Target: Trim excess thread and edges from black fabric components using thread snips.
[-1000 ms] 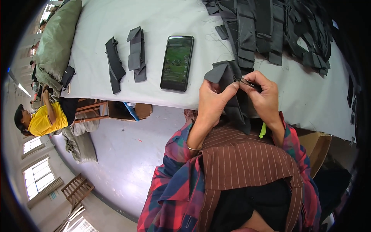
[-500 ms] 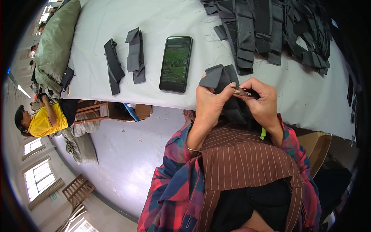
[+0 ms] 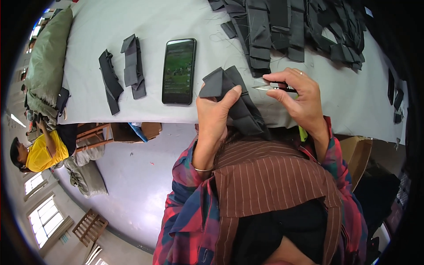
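Note:
My left hand (image 3: 215, 108) grips a folded dark grey fabric strip (image 3: 242, 110) at the table's near edge, thumb on top. The strip's lower end hangs toward my striped apron. A short way to its right, my right hand (image 3: 300, 95) holds small thread snips (image 3: 276, 87) between thumb and fingers. The pointed blades face left and stand apart from the fabric. Two more dark strips, one narrow (image 3: 110, 81) and one folded (image 3: 133, 66), lie left of a black smartphone (image 3: 179, 71) with a lit, mostly green screen.
Many dark strips are heaped (image 3: 282, 33) at the table's far right, with loose threads around them. A green sack (image 3: 48, 57) lies on the white table (image 3: 154, 115) at far left. Beyond it sits a person in a yellow shirt (image 3: 44, 152). A cardboard box (image 3: 355, 157) stands below right.
The snips in my right hand have come away from the strip, and their blades now show apart from it. My left hand still holds the strip. The whole view has shifted slightly.

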`<state>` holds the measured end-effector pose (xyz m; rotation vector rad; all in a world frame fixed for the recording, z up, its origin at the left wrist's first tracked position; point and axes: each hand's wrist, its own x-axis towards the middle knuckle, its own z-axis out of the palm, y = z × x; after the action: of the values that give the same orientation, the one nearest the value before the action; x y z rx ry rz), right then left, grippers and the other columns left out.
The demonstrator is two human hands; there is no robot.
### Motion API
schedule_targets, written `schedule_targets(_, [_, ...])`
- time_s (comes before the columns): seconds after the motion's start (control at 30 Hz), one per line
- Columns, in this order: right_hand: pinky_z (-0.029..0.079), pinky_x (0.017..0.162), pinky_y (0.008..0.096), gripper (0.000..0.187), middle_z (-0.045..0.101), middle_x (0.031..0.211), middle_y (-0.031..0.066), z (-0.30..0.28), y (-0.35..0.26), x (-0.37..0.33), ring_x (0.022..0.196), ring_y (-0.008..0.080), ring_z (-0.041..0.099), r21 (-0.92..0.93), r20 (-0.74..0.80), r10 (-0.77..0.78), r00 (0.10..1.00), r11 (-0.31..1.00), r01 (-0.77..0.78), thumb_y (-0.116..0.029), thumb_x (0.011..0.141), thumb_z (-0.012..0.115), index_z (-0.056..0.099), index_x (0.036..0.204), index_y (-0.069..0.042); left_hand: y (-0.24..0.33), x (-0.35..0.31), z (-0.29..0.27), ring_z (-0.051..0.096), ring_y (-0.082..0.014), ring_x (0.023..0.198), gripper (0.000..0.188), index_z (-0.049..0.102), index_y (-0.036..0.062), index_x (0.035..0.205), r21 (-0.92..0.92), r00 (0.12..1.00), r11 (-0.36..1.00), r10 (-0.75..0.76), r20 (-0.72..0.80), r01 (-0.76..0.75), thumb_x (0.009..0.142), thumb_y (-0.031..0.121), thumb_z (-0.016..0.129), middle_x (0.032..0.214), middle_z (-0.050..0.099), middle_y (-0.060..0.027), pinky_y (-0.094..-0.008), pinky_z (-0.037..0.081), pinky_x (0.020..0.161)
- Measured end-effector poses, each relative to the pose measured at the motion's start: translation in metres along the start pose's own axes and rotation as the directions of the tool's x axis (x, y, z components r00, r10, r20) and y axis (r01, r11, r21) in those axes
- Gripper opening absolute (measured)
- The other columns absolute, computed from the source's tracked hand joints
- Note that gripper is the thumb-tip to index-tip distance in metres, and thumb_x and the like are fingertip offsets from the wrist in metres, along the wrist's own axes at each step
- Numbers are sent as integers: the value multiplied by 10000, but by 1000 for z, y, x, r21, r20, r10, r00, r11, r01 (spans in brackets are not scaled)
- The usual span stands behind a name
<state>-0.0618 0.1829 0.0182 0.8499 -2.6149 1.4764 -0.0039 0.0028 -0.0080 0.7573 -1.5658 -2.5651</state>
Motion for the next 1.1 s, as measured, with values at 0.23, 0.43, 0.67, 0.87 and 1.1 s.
schedule_targets(0.23, [343,606,292,171,607,691,-11,-1,0,-2,590,171,492,-180,14,-146,989,973,147,-169,698,738,680,852,-120,0,-1,2,579,-118,823,316,556,-10,1031,15,1000,1000,-16,5,16,744,-35,686,940,611,-53,-251,476,748])
schedule_targets(0.43, [304,591,304,165,553,654,-37,-2,0,-1,583,165,457,-283,63,-229,971,929,237,-209,680,746,678,819,-153,1,-2,4,582,-115,808,315,552,-8,1020,58,1000,998,-15,-11,15,738,-32,691,927,610,-55,-245,479,730])
schedule_targets(0.67, [299,602,297,156,542,653,-38,-4,0,0,593,166,447,-298,64,-242,968,921,250,-208,680,746,678,810,-155,1,0,3,581,-115,795,315,549,-10,1018,59,1000,998,-6,-5,6,736,-36,688,921,607,-55,-245,479,724])
schedule_targets(0.87, [296,603,300,158,536,649,-38,-4,1,1,589,170,433,-293,72,-245,967,921,255,-205,679,748,677,810,-155,3,0,3,577,-117,806,326,544,-12,1024,62,1000,998,-13,-6,14,734,-28,693,932,602,-57,-247,477,732])
schedule_targets(1.1, [291,604,302,154,531,641,-27,-1,1,3,590,173,423,-294,78,-266,961,915,277,-199,676,748,681,804,-147,1,1,3,568,-111,807,333,537,-13,1022,84,1000,996,-15,0,15,732,-11,701,928,595,-51,-242,471,734])
